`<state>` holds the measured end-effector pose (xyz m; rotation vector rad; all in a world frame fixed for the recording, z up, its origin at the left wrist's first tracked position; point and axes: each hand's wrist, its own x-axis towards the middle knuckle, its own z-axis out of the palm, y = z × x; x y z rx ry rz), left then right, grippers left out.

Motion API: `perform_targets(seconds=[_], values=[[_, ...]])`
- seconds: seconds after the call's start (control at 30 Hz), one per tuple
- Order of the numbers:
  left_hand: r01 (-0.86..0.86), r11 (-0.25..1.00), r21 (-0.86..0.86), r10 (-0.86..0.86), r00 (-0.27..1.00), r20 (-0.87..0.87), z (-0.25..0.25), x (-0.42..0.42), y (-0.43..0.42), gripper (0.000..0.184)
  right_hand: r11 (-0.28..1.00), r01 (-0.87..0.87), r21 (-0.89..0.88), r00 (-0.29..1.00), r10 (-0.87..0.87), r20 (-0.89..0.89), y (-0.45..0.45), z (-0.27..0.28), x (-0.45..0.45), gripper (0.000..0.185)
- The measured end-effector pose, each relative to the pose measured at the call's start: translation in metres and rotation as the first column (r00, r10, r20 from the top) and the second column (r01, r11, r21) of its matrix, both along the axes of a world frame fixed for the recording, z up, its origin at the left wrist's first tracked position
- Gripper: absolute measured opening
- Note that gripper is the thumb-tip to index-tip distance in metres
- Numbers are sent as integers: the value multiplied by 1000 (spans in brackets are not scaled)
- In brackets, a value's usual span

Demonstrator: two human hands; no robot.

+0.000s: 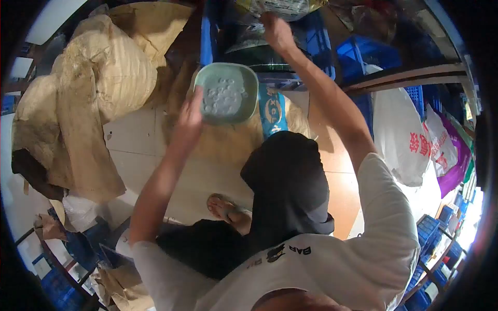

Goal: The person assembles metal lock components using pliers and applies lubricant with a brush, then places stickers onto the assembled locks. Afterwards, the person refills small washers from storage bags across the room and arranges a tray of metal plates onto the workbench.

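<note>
My left hand (pixel 193 111) grips the left rim of a pale green square plastic basin (pixel 251 85), its fingers closed on the edge. Small clear ring-like pieces (pixel 224 97) lie scattered over the basin's bottom. Further up, my right hand (pixel 279 35) reaches over a blue plastic crate (pixel 322 46). Its fingers are bent together at the lower edge of a shiny printed plastic bag (pixel 293 9), and blur partly hides the fingertips. Inside the crate, below that hand, lies dark and clear plastic packaging (pixel 254 52).
Large brown paper sacks (pixel 122 70) stand at the left. A flattened sack with a blue printed band (pixel 273 111) lies on the tiled floor (pixel 132 137) beyond my knee. White woven bags (pixel 399 129) and stacked blue bins (pixel 428 228) line the right side, under a shelf edge (pixel 410 72).
</note>
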<state>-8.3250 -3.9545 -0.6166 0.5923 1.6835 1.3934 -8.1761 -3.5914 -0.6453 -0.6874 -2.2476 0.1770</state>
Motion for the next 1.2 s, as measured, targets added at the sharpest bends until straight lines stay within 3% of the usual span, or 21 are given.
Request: perform_targets(seconds=[0.07, 0.13, 0.17, 0.23, 0.27, 0.3, 0.37, 0.4, 0.5, 0.6, 0.63, 0.73, 0.87, 0.9, 0.93, 0.97, 1.03, 1.13, 1.17, 1.2], values=[[30, 999, -19, -28, 997, 75, 13, 5, 32, 67, 1000, 19, -9, 996, -20, -90, 27, -3, 6, 20], [77, 993, -94, -50, 964, 259, 45, 19, 55, 69, 920, -324, 220, 917, 363, -165, 106, -59, 0, 24], [79, 992, -93, -53, 966, 254, 46, 24, 63, 69, 921, -320, 223, 917, 360, -170, 97, -43, 3, 24], [92, 995, 43, -100, 966, 239, 47, 27, 85, 57, 935, -198, 294, 978, 209, -6, 77, -2, 9, 29], [86, 995, 46, -94, 967, 238, 45, 27, 90, 57, 998, -55, 37, 987, 49, 153, 61, 13, 7, 30], [121, 988, 96, -141, 961, 237, 44, 26, 94, 60, 997, -62, 39, 987, 55, 151, 56, 7, 7, 30], [152, 977, 148, -184, 955, 232, 43, 26, 100, 63, 965, 0, 262, 989, -40, 145, 45, -10, 7, 29], [117, 986, 123, -141, 967, 214, 42, 28, 102, 61, 999, -7, 31, 993, 3, 122, 36, -11, 16, 29], [63, 994, 84, -79, 977, 198, 36, 34, 108, 58, 988, -154, 25, 975, 147, 166, 38, -19, 29, 27], [102, 987, 123, -126, 970, 206, 35, 37, 119, 57, 996, -87, 12, 965, 81, 248, 60, -26, 31, 24], [142, 975, 169, -177, 961, 213, 35, 37, 120, 57, 996, -86, 11, 965, 80, 248, 60, -20, 36, 24], [99, 990, 100, -120, 968, 222, 34, 40, 127, 60, 947, 72, -314, 997, -66, 31, 40, 23, 53, 25], [70, 994, 81, -82, 983, 163, 34, 38, 122, 57, 983, 140, -118, 988, -147, -49, 54, -5, 99, 27], [77, 994, 80, -89, 983, 161, 34, 36, 119, 57, 722, 51, -690, 956, -236, -176, 64, -11, 107, 28], [64, 996, 65, -74, 984, 165, 32, 33, 117, 57, 193, -159, -968, 899, -378, -223, 73, -14, 117, 29], [50, 997, 50, -58, 984, 170, 28, 30, 115, 57, 195, -157, -968, 897, -383, -222, 78, -10, 126, 29], [44, 997, 65, -54, 984, 168, 20, 25, 108, 58, 53, -428, -902, 858, -291, -424, 88, -4, 136, 23], [17, 999, 39, -22, 989, 147, 31, 18, 98, 59, -20, -351, -936, 904, -266, -333, 114, -16, 135, 25], [3, 1000, -20, 0, 990, 143, 34, 17, 93, 60, -20, -357, -934, 904, -260, -340, 126, -35, 118, 25], [28, 999, -19, -25, 992, 127, 35, 15, 87, 60, 636, 34, -771, 998, -62, -7, 146, -61, 98, 22]])
